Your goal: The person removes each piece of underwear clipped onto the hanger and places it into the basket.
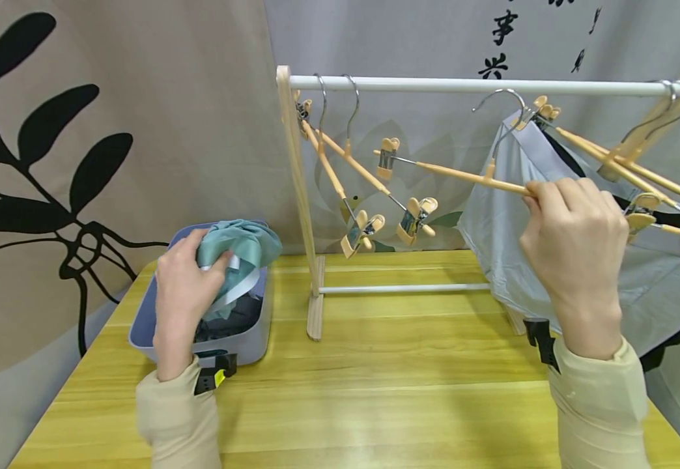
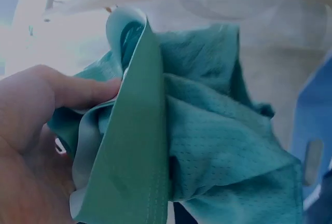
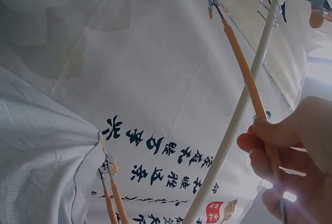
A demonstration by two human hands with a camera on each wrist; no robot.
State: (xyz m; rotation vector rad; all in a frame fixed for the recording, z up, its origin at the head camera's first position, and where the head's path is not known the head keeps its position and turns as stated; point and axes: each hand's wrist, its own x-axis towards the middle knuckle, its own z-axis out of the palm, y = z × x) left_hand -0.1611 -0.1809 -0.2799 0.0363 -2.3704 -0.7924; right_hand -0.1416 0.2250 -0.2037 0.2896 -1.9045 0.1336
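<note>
At the basket, my left hand (image 1: 184, 286) grips a crumpled teal garment (image 1: 246, 247), thumb on one side. The left wrist view shows its perforated cloth and a smooth, wide green band (image 2: 135, 146). Part of the garment lies over the blue-grey basket (image 1: 258, 345); dark cloth (image 1: 231, 322) is inside. On the other side, my right hand (image 1: 580, 254) pinches the wooden bar of a clip hanger (image 1: 457, 172). That hanger is tilted, its metal hook (image 1: 507, 92) just below the rail and apparently apart from it. One end clip (image 1: 387, 158) shows; the other end is behind the hand.
A wooden rack with a white rail (image 1: 463, 85) stands on the yellow wood-grain table (image 1: 387, 391). Two clip hangers (image 1: 331, 166) hang at its left. A pale blue-grey garment (image 1: 504, 215) hangs from hangers (image 1: 639, 172) at the right. Behind is a printed curtain (image 1: 199, 98).
</note>
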